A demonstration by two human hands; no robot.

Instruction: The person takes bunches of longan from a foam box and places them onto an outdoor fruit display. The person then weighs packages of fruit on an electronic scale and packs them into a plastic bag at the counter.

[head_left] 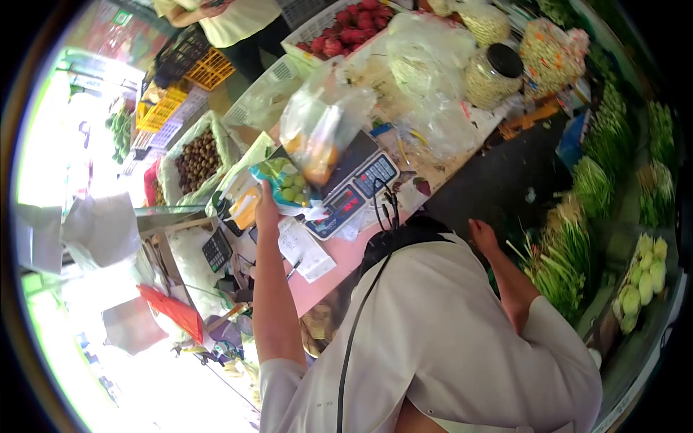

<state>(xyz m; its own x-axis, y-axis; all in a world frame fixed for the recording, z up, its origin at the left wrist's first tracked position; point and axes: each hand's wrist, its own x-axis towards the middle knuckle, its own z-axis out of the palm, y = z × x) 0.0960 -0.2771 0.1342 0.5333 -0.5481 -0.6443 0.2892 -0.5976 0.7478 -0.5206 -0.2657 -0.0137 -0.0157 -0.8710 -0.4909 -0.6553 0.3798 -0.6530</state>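
Observation:
My left hand [267, 208] grips the edge of a bag of green grapes [286, 182], a clear bag with blue print, at the near left side of the scale. Beneath and beside the bag is a digital weighing scale [351, 203] with a keypad and a dark plate. On the scale's far part stands a clear plastic bag [317, 130] with orange-yellow contents. Just left of my hand lies another clear wrapping with something orange [247, 208] in it. My right hand [482, 234] hangs low at my right side, fingers loosely apart, holding nothing.
Papers with a pen [293, 270] and a calculator [216, 251] lie nearby. Behind are a crate of red fruit [346, 30], a box of brown round produce [198, 160], and a lidded jar [494, 78]. Leafy greens [567, 249] line the right. Another person [234, 25] stands across the table.

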